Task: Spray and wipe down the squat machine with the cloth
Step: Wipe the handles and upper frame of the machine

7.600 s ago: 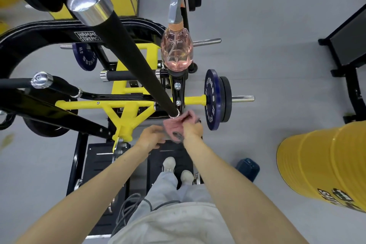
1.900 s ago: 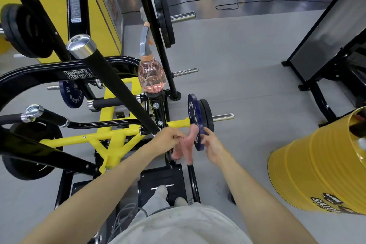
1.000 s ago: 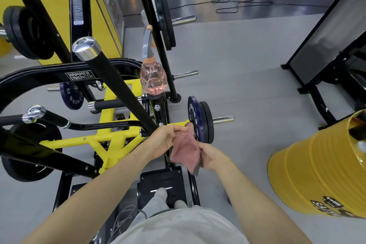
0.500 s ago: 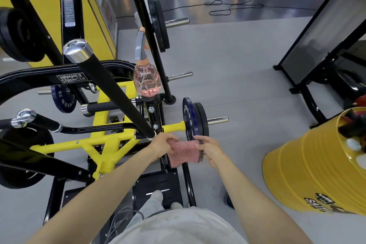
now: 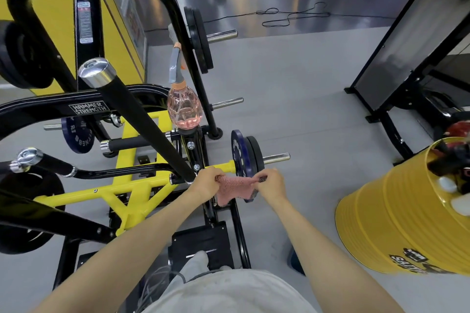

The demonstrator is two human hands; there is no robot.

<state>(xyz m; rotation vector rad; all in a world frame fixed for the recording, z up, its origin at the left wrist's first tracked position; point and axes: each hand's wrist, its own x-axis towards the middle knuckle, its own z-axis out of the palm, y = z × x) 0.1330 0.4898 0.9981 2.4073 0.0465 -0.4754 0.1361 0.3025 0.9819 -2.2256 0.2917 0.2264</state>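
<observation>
Both hands hold the pink cloth (image 5: pixel 232 189) stretched between them: the left hand (image 5: pixel 204 183) is fisted on its left corner, the right hand (image 5: pixel 270 184) pinches the right corner with fingers curled tight. The cloth hangs in front of the blue weight plate (image 5: pixel 237 154) (a black plate sits just behind it on the same loading peg) and above the black base rail of the squat machine (image 5: pixel 122 193), whose yellow frame runs off to the left. A long black handle (image 5: pixel 142 124) with a chrome end cap slants down to end just beside the left hand. The pink spray bottle (image 5: pixel 184 109) with its grey trigger stands upright on top of the black post beyond the hands, well apart from both. A yellow drum (image 5: pixel 396 221) stands on the grey floor (image 5: pixel 305 99) at right. The person's shoes rest on the machine's black footplate (image 5: pixel 201 239).
</observation>
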